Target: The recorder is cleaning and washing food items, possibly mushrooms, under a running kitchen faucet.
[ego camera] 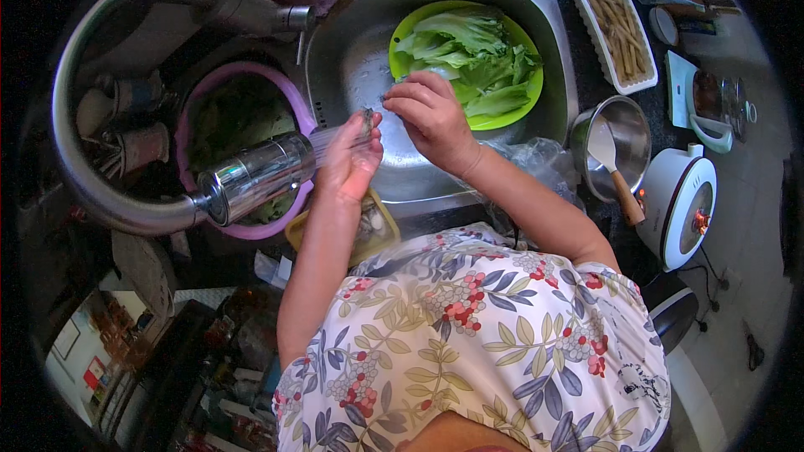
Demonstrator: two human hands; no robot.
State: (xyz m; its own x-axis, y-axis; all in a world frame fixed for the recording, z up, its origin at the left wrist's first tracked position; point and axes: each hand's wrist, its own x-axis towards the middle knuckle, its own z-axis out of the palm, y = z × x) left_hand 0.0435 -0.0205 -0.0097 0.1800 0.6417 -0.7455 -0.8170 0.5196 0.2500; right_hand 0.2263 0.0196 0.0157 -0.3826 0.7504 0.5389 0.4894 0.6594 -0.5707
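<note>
Water from the metal faucet head [260, 179] runs over my left hand [352, 154], which is palm up above the left side of the steel sink [352, 75]. A small greyish, wet piece of food [367, 118], possibly shrimp, is held at its fingertips. Close by on the right, my right hand [436, 122] has its fingers bent together around a small grey scrap [400, 80], mostly hidden by them. Behind that hand, a lime-green plastic basin [536, 91] in the sink holds lettuce leaves [458, 44]. Under my left forearm sits a yellow container [386, 245] with pale and grey pieces [375, 221].
A pink-rimmed basin [188, 91] of dark greens stands left, below the arched faucet neck [63, 81]. To the right are a clear plastic bag [534, 160], a steel pot [639, 132] with a spatula [622, 191], a white electric cooker [659, 213] and a white tray [647, 78] of pale brown strips.
</note>
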